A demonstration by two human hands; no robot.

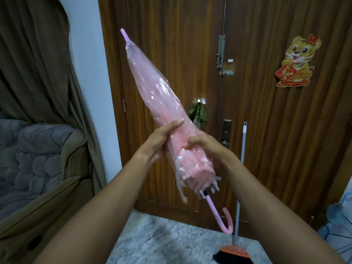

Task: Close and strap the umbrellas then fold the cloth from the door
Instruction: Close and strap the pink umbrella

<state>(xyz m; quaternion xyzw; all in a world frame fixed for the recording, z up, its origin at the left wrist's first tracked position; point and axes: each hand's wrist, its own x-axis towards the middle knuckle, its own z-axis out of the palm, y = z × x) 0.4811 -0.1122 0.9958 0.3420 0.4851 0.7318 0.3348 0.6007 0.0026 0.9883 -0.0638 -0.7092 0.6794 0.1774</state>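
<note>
So the pink umbrella (158,103) is folded shut and held at a slant in mid-air, tip up to the far left, hooked handle (227,221) hanging down near right. Both hands are close together on the lower canopy: left hand (163,140) wraps it from the left, thumb lying along the plastic, and right hand (202,145) curls over it from the right. The green cloth (198,115) hangs on the door (171,54) just behind. A broom (240,168) leans on the right.

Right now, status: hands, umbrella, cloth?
Left hand, right hand: both grip umbrella. Umbrella closed, tip up, strap not visible. Cloth hangs on door hook; broom leans beside.
</note>
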